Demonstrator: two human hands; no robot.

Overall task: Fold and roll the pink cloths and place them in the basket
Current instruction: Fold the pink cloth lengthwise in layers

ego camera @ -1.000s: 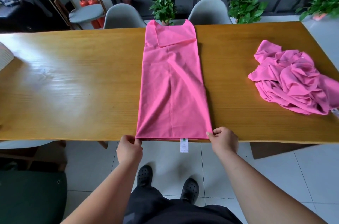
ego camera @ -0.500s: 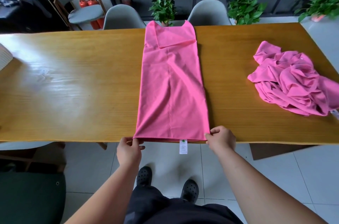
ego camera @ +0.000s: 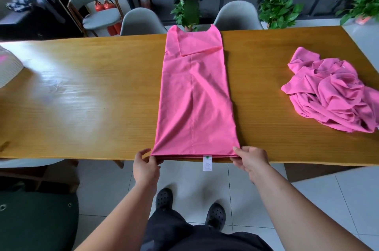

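Left hand (ego camera: 146, 168), right hand (ego camera: 251, 161) pinching pink cloth (ego camera: 194, 96) corners, white tag (ego camera: 207, 162) illegible

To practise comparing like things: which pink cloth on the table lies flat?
The middle cloth, flat in a long strip, its near corners pinched by the left hand and right hand. The right cloth is a crumpled heap, untouched.

At the near edge of the yellow-brown wooden table (ego camera: 82, 96), the left hand (ego camera: 146, 166) has loosened from a fist; its thumb now stands apart. The right hand (ego camera: 251, 161) has stretched its thumb onto the long folded pink cloth (ego camera: 194, 96).
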